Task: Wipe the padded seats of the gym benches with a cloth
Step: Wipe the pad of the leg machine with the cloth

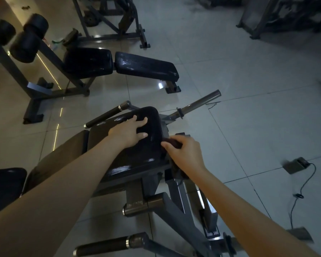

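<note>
I see left hand [129,131] flat, fingers spread, on padded seat [135,160], frame centre. Right hand [185,151] grips dark cloth [173,143] at seat's 3 o'clock edge. Second bench [146,66] at 11 o'clock.

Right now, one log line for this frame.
left hand: flat on padded seat | right hand: grips cloth at seat's right edge | seat: glossy patches

— Check left hand [130,131]: placement?
— Laid flat on padded seat [137,158], near far edge, fingers spread.
— Check right hand [183,153]: grip?
— Curled round dark cloth [171,142], pressed against seat's right edge.
— Beyond seat?
— Second bench [146,66], black pads glossy, well apart on tiled floor [230,71].
</note>
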A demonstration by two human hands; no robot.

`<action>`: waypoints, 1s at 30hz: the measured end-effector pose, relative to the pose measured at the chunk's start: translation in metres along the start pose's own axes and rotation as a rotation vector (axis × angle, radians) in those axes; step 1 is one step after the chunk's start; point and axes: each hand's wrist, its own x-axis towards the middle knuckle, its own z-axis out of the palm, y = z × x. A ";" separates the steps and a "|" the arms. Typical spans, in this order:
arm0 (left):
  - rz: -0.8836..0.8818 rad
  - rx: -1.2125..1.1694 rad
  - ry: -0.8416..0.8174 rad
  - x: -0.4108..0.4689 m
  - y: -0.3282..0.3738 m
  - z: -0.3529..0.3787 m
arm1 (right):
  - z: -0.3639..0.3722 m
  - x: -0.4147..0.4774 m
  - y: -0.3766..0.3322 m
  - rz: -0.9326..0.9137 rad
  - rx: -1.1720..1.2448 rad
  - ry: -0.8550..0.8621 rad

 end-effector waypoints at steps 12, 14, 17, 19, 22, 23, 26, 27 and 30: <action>0.090 0.004 0.094 -0.002 -0.012 0.014 | 0.015 0.056 -0.023 -0.016 -0.061 0.097; 0.165 -0.021 0.133 -0.005 -0.021 0.021 | 0.017 0.082 -0.032 -0.017 -0.071 0.103; 0.252 -0.066 0.120 -0.013 -0.039 0.022 | 0.017 0.097 -0.032 0.001 -0.061 0.088; 0.279 -0.056 0.049 -0.019 -0.049 0.019 | 0.014 0.092 -0.027 0.008 -0.043 0.054; 0.310 0.025 -0.039 -0.026 -0.063 0.016 | 0.006 0.067 -0.017 0.003 -0.040 -0.027; 0.321 0.048 -0.052 -0.028 -0.067 0.016 | 0.002 0.054 -0.014 -0.005 -0.046 -0.057; 0.339 0.090 -0.061 -0.030 -0.072 0.016 | -0.009 0.015 -0.008 -0.031 -0.067 -0.135; 0.340 0.094 -0.057 -0.030 -0.072 0.015 | -0.011 0.007 -0.007 -0.045 -0.093 -0.144; 0.329 0.090 -0.059 -0.030 -0.071 0.016 | -0.007 0.009 -0.007 -0.107 -0.211 -0.107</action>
